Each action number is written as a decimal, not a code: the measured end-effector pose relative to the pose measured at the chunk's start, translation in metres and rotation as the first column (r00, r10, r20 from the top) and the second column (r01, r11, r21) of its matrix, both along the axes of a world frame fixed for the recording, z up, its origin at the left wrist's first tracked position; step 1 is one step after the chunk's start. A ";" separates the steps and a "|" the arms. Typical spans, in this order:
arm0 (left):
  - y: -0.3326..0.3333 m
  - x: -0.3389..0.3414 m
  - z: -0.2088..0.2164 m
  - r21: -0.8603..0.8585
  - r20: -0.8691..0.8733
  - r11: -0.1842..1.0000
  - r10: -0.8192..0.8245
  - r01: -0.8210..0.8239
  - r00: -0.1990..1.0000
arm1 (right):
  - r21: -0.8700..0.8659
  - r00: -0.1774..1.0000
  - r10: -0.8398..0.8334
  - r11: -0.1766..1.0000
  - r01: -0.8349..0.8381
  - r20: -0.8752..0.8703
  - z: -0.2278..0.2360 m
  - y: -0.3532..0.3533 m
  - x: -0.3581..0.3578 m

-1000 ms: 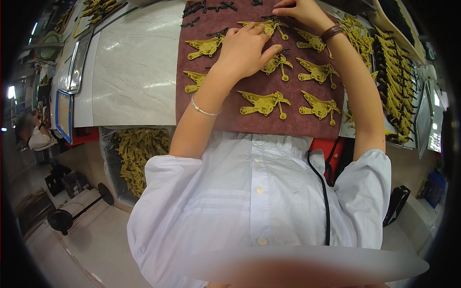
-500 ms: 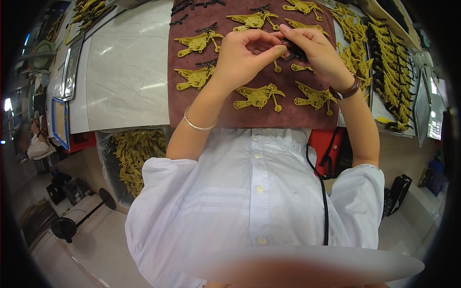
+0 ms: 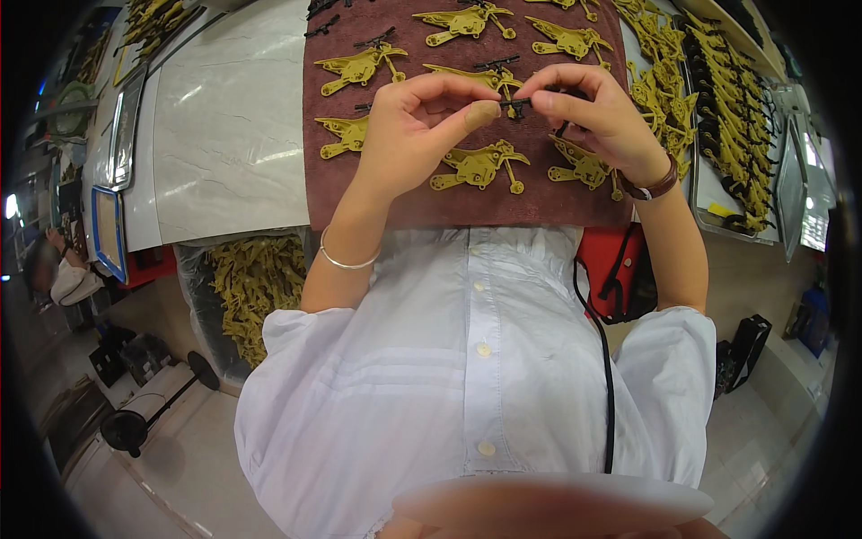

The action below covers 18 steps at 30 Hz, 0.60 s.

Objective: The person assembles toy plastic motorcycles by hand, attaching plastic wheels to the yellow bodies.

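Note:
Between my hands, over a maroon cloth (image 3: 368,202), is a small black handlebar-shaped part (image 3: 516,103). My left hand (image 3: 417,130) pinches its left end between thumb and fingertips. My right hand (image 3: 597,112) grips the other end, and more dark pieces show within its curled fingers, too hidden to count. Yellow plastic parts shaped like toy motorbike bodies lie in rows around my hands. One yellow body (image 3: 480,166) lies just below my fingers, another yellow body (image 3: 359,67) beyond my left hand. A black handlebar-shaped part (image 3: 496,63) rests behind my fingertips, beside a partly covered yellow body.
Yellow parts heap (image 3: 655,81) on the right, beside a tray of yellow parts with black pieces (image 3: 732,126). A pale marble-patterned tabletop (image 3: 233,117) extends leftward. Below its edge stands a lined bin of yellow parts (image 3: 256,287). Another person's sleeve (image 3: 76,280) shows far left.
My hands have drawn slightly apart, and the black part now shows stretched between their fingertips. The view has shifted a little, so the cloth and yellow bodies appear displaced.

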<state>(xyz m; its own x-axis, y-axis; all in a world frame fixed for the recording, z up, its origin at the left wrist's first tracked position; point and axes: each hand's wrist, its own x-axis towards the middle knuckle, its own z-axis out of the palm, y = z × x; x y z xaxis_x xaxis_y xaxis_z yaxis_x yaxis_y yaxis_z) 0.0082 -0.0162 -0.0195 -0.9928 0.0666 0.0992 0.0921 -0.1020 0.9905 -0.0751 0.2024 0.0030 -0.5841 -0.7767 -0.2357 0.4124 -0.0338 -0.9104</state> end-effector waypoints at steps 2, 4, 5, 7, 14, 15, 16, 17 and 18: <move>0.000 0.006 0.002 -0.019 0.014 1.000 0.003 -0.003 1.000 | 0.251 0.929 0.082 0.968 0.012 -0.361 0.010 -0.004 0.005; 0.000 0.011 0.003 -0.130 0.037 0.990 -0.052 0.056 0.998 | 0.240 0.942 0.114 0.970 -0.037 -0.316 0.008 -0.005 0.002; -0.001 0.013 -0.001 -0.165 0.037 0.984 -0.056 0.062 0.998 | 0.247 0.860 0.189 0.966 -0.076 -0.474 0.001 -0.004 -0.002; 0.000 0.019 0.000 -0.289 0.020 0.957 -0.028 0.032 0.999 | 0.344 0.724 0.299 0.935 -0.091 -0.621 0.005 -0.007 -0.004; -0.020 0.034 -0.017 -0.748 -0.155 0.664 -0.174 0.000 0.973 | 0.437 0.533 0.358 0.899 0.026 -0.767 -0.029 -0.014 -0.001; -0.021 0.035 -0.018 -0.748 -0.152 0.664 -0.172 0.000 0.973 | 0.437 0.534 0.359 0.899 0.023 -0.766 -0.030 -0.016 0.000; -0.020 0.034 -0.019 -0.748 -0.170 0.664 -0.167 -0.017 0.971 | 0.454 0.512 0.367 0.890 0.052 -0.777 -0.031 -0.017 0.001; -0.020 0.034 -0.020 -0.746 -0.189 0.665 -0.161 -0.035 0.969 | 0.471 0.488 0.376 0.878 0.083 -0.788 -0.032 -0.018 0.001; -0.019 0.033 -0.020 -0.744 -0.188 0.667 -0.161 -0.034 0.969 | 0.473 0.488 0.378 0.877 0.082 -0.787 -0.032 -0.019 0.001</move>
<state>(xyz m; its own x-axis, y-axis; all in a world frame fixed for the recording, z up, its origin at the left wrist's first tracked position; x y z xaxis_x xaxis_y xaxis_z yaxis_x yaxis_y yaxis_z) 0.0416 -0.0356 -0.0397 -0.9398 0.2765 0.2010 0.3359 0.6379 0.6930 -0.0742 0.1830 -0.0295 -0.5540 -0.8325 -0.0013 -0.5922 0.3952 -0.7022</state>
